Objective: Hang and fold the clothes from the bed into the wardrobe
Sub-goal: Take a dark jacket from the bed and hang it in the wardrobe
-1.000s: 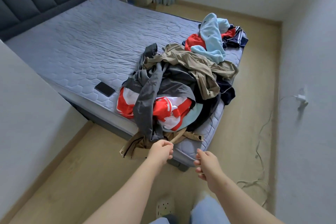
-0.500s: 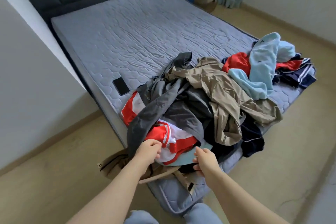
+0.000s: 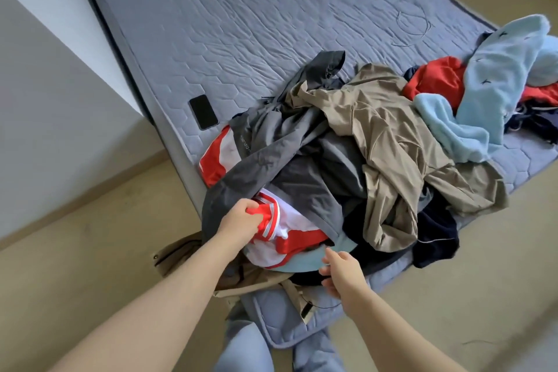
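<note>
— Where did we find the clothes pile point(image 3: 362, 145)?
— Heaped at the bed's point(image 3: 241, 24) near corner. Our left hand point(image 3: 240, 220) had its fingers clamped on the red-and-white jersey point(image 3: 287, 238); our right hand point(image 3: 341, 275) hovered at the teal cloth point(image 3: 302, 263), its fingers' hold unclear to us.

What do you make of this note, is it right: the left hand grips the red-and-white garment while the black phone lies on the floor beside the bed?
Not quite. The head view shows the black phone lying on the mattress, not the floor. The left hand does grip the red-and-white garment.
</note>
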`<state>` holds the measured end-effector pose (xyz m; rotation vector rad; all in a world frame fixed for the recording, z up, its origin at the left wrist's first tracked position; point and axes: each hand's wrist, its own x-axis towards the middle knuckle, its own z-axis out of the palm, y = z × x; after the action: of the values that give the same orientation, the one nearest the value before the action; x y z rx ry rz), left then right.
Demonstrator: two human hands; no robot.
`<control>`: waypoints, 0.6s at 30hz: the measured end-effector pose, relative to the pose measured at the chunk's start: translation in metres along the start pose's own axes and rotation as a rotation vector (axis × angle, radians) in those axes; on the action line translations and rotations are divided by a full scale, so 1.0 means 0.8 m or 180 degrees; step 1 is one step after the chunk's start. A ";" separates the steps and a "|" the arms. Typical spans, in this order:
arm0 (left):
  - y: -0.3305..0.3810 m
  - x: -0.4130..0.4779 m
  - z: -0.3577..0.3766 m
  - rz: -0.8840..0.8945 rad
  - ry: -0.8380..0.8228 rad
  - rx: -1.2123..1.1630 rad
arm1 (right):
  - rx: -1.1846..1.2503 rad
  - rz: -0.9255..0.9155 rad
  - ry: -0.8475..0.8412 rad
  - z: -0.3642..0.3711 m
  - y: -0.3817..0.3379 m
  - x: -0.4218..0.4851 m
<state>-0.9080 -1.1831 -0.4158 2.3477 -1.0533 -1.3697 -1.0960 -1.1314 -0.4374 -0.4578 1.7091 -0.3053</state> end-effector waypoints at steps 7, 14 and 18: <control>0.016 0.103 0.015 0.0757 0.0509 0.0838 | 0.0021 0.0239 0.0047 0.017 -0.006 0.040; 0.033 0.183 0.043 0.0704 0.0155 0.1426 | 0.0227 0.0454 0.0200 0.019 -0.020 0.088; 0.030 0.203 0.052 0.0499 -0.0137 0.1090 | 0.0288 0.0465 0.0215 0.024 -0.031 0.103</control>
<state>-0.9043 -1.3042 -0.5339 2.4048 -1.5574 -1.2719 -1.0855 -1.1903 -0.5022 -0.2572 1.7762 -0.2935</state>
